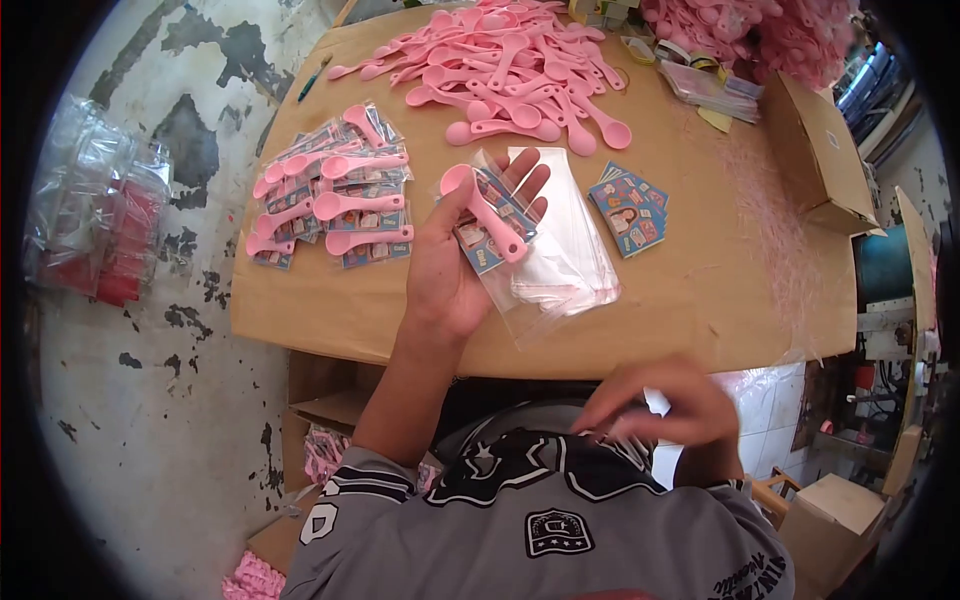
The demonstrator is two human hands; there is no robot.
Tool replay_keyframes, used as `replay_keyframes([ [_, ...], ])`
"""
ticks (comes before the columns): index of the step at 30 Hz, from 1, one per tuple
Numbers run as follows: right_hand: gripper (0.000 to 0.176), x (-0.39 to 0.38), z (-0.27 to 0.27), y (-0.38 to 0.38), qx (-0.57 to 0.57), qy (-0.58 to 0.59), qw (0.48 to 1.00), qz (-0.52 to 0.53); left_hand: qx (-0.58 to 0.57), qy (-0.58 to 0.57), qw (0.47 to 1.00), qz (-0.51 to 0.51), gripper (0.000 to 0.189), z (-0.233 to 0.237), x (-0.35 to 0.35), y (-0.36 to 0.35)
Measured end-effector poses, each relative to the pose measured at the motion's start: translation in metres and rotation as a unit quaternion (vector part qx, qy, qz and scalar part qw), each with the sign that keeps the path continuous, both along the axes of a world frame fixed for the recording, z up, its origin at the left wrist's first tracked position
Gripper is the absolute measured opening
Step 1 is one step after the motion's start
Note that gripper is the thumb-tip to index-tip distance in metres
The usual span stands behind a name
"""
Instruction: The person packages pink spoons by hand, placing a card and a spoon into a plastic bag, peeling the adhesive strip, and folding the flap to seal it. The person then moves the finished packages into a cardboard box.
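My left hand (448, 285) is palm up over the table, its thumb pressed on a pink measuring spoon (490, 215). The spoon lies with a blue printed card (478, 248) in a clear plastic bag, whose loose end hangs toward the table edge. Beneath and beside that hand is a stack of clear bags (575, 250). Blurred by motion, my right hand (665, 400) is bent in front of my shirt, near the table's front edge. Right of the bags lies a small fan of printed cards (630, 210). Several bagged spoons with cards (345, 205) are piled to the left.
A big heap of loose pink spoons (520, 70) covers the back of the brown table (680, 320). A pen (314, 78) lies at the back left. Tape rolls (668, 52) and a cardboard box (815, 150) stand right. More clear bags (100, 200) lie at far left.
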State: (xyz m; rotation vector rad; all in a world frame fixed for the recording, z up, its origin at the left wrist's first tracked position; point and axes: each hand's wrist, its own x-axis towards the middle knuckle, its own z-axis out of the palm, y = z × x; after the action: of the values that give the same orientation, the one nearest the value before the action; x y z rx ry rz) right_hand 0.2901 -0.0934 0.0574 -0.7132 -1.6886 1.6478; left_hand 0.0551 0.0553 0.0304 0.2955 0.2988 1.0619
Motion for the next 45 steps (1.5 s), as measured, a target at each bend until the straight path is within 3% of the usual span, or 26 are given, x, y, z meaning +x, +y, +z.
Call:
replay_keyframes([
  [2, 0.016, 0.003, 0.011, 0.012, 0.132, -0.053, 0.950, -0.278, 0.005, -0.005, 1.000, -0.019, 0.046, 0.005, 0.002, -0.005],
  [3, 0.023, -0.003, 0.022, 0.021, 0.179, -0.160, 0.901, -0.361, 0.006, -0.014, 0.999, -0.028, 0.047, 0.006, 0.004, -0.008],
  [5, 0.036, -0.013, 0.029, 0.051, 0.423, -0.302, 0.769, -0.373, 0.006, -0.034, 0.998, -0.045, 0.051, 0.009, 0.008, -0.014],
  [8, 0.042, -0.033, 0.025, 0.073, 0.511, -0.324, 0.744, -0.282, -0.005, -0.081, 0.992, -0.094, 0.050, 0.005, 0.014, -0.022],
  [11, 0.041, -0.036, 0.012, 0.088, 0.516, -0.274, 0.777, -0.236, 0.035, -0.230, 0.956, -0.180, 0.048, -0.018, 0.014, -0.023],
  [13, 0.039, -0.035, 0.018, 0.087, 0.448, -0.212, 0.832, -0.249, -0.008, -0.069, 0.987, -0.144, 0.049, -0.009, 0.012, -0.030],
  [16, 0.039, -0.031, 0.016, 0.083, 0.308, -0.143, 0.897, -0.284, 0.015, 0.063, 0.998, -0.005, 0.052, -0.012, 0.009, -0.030],
  [17, 0.040, -0.029, 0.014, 0.080, 0.254, -0.122, 0.912, -0.298, 0.051, 0.109, 0.992, 0.021, 0.056, -0.007, 0.009, -0.029],
  [20, 0.049, -0.028, 0.003, 0.073, 0.106, -0.051, 0.939, -0.323, 0.238, 0.249, 0.938, -0.048, 0.058, 0.006, 0.006, -0.032],
  [23, 0.068, -0.035, -0.007, 0.078, 0.047, -0.013, 0.950, -0.308, 0.231, 0.286, 0.929, -0.041, 0.048, 0.004, 0.019, -0.034],
  [26, 0.064, -0.026, -0.012, 0.078, 0.029, -0.041, 0.947, -0.319, 0.236, 0.312, 0.920, -0.006, 0.043, 0.000, 0.027, -0.029],
  [29, 0.053, -0.024, -0.011, 0.080, 0.128, -0.093, 0.880, -0.447, 0.216, 0.329, 0.919, 0.012, 0.051, 0.004, 0.032, -0.032],
  [32, 0.042, -0.015, -0.007, 0.091, 0.388, -0.215, 0.751, -0.489, 0.230, 0.364, 0.902, 0.023, 0.063, 0.013, 0.036, -0.040],
  [37, 0.031, -0.029, 0.003, 0.096, 0.435, -0.263, 0.717, -0.477, 0.281, 0.406, 0.869, 0.002, 0.075, 0.007, 0.035, -0.047],
  [41, 0.029, -0.033, 0.001, 0.098, 0.454, -0.278, 0.694, -0.484, 0.353, 0.529, 0.772, 0.003, 0.071, 0.006, 0.025, -0.049],
  [45, 0.025, -0.037, 0.005, 0.097, 0.469, -0.273, 0.683, -0.490, 0.375, 0.530, 0.761, 0.019, 0.069, 0.011, 0.026, -0.052],
])
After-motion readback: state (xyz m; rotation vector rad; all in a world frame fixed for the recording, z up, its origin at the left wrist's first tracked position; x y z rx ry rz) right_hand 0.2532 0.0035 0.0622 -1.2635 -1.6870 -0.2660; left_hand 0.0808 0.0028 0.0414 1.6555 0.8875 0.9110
